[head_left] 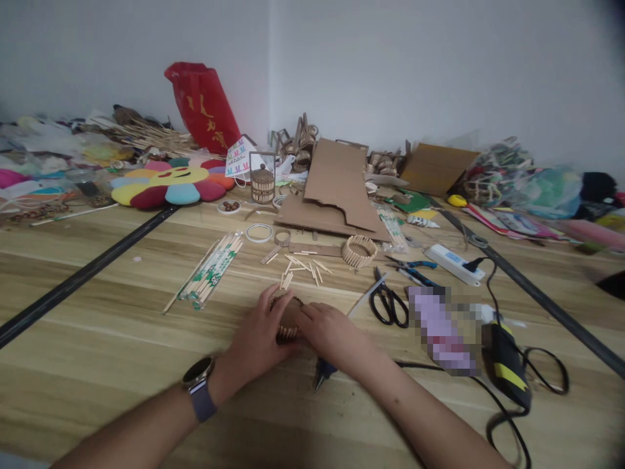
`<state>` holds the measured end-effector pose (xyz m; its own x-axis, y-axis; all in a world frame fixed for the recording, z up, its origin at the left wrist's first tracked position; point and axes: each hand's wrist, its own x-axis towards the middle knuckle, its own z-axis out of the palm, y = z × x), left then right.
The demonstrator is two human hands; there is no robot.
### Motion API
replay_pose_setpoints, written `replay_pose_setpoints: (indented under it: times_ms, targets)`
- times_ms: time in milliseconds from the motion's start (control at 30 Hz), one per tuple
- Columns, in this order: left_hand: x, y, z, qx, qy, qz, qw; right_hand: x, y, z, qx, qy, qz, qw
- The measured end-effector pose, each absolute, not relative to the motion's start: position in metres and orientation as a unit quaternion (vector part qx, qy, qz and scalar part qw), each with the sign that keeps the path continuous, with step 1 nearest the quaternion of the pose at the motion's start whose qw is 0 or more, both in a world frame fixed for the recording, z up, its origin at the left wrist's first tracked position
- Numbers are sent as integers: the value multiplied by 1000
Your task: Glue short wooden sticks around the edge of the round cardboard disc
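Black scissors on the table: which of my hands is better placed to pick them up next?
Likely your right hand: the black scissors lie on its side, nearer to it. Your left hand is farther off, across the small round piece both hands touch.

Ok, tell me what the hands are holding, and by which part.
A small round stick basket: the left hand holds its left side, the right hand its right edge. Some fingertips are hidden.
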<state>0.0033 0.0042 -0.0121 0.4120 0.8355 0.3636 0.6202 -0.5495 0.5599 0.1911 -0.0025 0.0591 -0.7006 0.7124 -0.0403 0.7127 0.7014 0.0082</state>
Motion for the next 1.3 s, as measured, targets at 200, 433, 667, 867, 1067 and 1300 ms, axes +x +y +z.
replay_pose_setpoints:
  times_ms: [200, 433, 667, 867, 1067, 1300]
  targets:
    - [5, 4, -10, 812, 462, 312, 172, 191, -2, 59, 393, 919, -30, 18]
    - [1, 8, -8, 807, 455, 332, 176, 199, -2, 81, 444, 890, -104, -7]
    - [0, 7, -10, 801, 468, 329, 180, 250, -15, 96, 494, 859, -133, -20]
    - [6, 5, -12, 790, 478, 349, 158, 287, -31, 83, 553, 802, -221, 37]
    - [7, 6, -13, 793, 480, 354, 127, 290, -32, 72, 546, 788, -284, 19]
    - [3, 6, -10, 792, 480, 347, 148, 297, -39, 63, 515, 803, -298, -22]
